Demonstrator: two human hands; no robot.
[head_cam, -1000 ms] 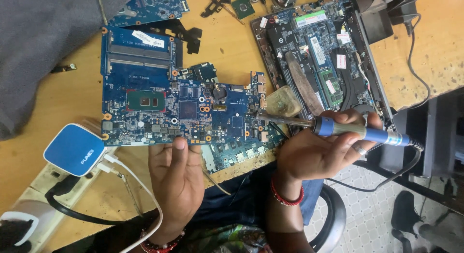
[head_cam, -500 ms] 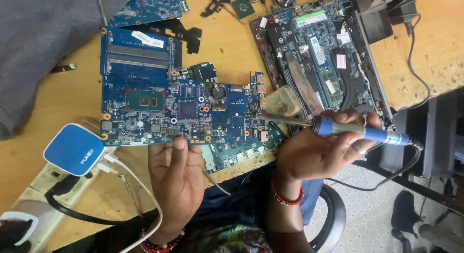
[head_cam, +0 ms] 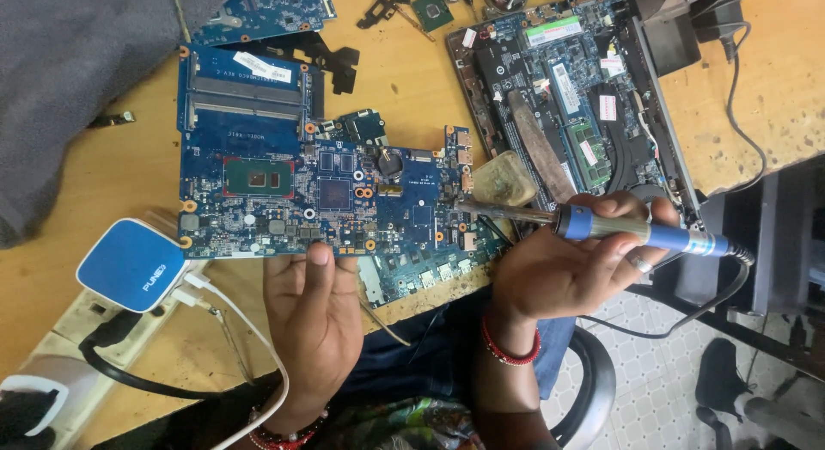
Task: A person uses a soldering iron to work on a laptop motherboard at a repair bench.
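A blue laptop motherboard (head_cam: 284,175) lies on the wooden table. My left hand (head_cam: 314,325) rests palm up at its near edge, fingers loosely curled, with a fingertip touching the board. My right hand (head_cam: 567,265) grips a blue-handled soldering iron (head_cam: 636,231). Its metal tip points left and sits at the board's right edge. A yellowish sponge pad (head_cam: 505,179) lies just behind the tip.
An opened laptop chassis (head_cam: 567,97) with its boards exposed lies at the right. A blue and white adapter (head_cam: 129,265) with white and black cables sits at the left. Grey cloth (head_cam: 77,80) covers the far left. Small board pieces (head_cam: 266,7) lie at the back.
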